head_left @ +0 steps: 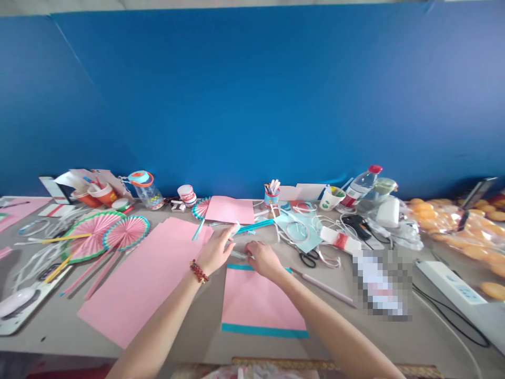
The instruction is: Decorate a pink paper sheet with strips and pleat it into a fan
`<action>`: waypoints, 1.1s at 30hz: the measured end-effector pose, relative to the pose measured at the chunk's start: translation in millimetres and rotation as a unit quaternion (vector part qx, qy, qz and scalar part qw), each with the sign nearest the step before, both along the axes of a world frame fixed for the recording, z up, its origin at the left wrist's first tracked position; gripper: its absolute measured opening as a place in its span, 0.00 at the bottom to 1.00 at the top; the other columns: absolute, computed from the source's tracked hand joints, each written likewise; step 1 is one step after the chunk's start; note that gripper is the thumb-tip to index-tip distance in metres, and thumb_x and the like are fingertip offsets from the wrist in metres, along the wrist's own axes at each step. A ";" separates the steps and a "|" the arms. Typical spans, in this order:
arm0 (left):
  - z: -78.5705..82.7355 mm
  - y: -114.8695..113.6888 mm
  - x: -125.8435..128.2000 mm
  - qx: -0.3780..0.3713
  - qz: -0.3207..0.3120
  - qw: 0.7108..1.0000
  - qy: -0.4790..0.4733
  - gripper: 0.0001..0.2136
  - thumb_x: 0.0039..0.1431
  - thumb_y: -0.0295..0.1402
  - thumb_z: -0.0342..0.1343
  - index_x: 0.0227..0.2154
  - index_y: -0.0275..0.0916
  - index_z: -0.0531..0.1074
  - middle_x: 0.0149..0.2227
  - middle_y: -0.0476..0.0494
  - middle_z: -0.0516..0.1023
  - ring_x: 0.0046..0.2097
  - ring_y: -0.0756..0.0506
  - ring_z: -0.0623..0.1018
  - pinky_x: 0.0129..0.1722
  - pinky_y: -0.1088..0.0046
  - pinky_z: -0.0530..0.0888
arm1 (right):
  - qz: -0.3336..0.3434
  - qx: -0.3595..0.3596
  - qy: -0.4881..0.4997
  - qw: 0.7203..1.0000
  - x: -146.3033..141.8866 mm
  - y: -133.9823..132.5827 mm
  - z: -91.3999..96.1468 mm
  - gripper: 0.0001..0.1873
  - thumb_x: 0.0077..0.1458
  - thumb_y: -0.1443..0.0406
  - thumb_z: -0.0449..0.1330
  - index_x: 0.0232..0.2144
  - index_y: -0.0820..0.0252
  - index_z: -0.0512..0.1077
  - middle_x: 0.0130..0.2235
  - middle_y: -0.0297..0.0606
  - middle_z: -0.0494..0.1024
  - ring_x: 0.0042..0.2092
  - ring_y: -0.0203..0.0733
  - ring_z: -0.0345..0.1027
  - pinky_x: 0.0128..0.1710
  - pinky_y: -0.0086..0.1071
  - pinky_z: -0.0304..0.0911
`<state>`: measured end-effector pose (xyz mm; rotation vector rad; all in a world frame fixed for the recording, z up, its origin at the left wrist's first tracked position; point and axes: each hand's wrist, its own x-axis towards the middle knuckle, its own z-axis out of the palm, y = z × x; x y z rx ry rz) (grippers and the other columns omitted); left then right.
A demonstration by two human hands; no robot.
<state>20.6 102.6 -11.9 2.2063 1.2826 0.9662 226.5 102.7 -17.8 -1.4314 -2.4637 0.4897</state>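
My left hand (220, 248), with a beaded bracelet (199, 271) at the wrist, has its fingers stretched out and thumb apart; a small pale bit (236, 227) shows at the fingertips. Just to its right, my right hand (262, 256) has its fingers bent down and pressed together beside a thin whitish strip (238, 255); what they pinch, if anything, is hidden. Below my right hand lies a pink paper sheet (260, 302) with blue bands along its top and bottom edges; my right forearm covers part of it. Blue strips (255, 226) lie just beyond my hands.
Large pink sheets (158, 268) and pleated paper fans (126, 233) lie to the left. Scissors (309, 258), a pencil-like stick (327, 289), a glue gun (358, 227) and a bottle (360, 187) are on the right, with a power strip (453, 284) farther over. A blue partition (252, 105) stands behind.
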 end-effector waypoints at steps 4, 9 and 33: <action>-9.1 -7.1 -3.6 0.026 0.014 0.998 0.057 0.20 0.63 0.28 0.50 0.57 0.44 0.66 0.50 0.41 0.76 0.50 0.42 0.78 0.50 0.60 0.76 | 0.021 -0.001 0.020 1.000 6.1 5.8 -4.6 0.06 0.51 0.69 0.61 0.35 0.60 0.73 0.39 0.41 0.76 0.44 0.46 0.69 0.44 0.33 0.59; -15.1 -9.4 -0.2 0.027 -0.002 0.998 0.059 0.16 0.59 0.31 0.57 0.51 0.44 0.72 0.48 0.41 0.78 0.51 0.39 0.77 0.52 0.58 0.74 | 0.036 0.002 0.053 0.998 6.7 6.1 -7.8 0.08 0.50 0.73 0.58 0.34 0.60 0.71 0.37 0.38 0.77 0.42 0.44 0.69 0.42 0.32 0.58; 34.9 -47.3 -16.1 -0.180 -0.008 0.982 -0.061 0.12 0.59 0.41 0.57 0.28 0.42 0.80 0.34 0.47 0.83 0.41 0.42 0.80 0.46 0.69 0.72 | 0.079 -0.056 0.188 0.977 33.6 -30.6 61.9 0.09 0.50 0.73 0.57 0.34 0.58 0.70 0.33 0.34 0.76 0.35 0.38 0.70 0.37 0.29 0.63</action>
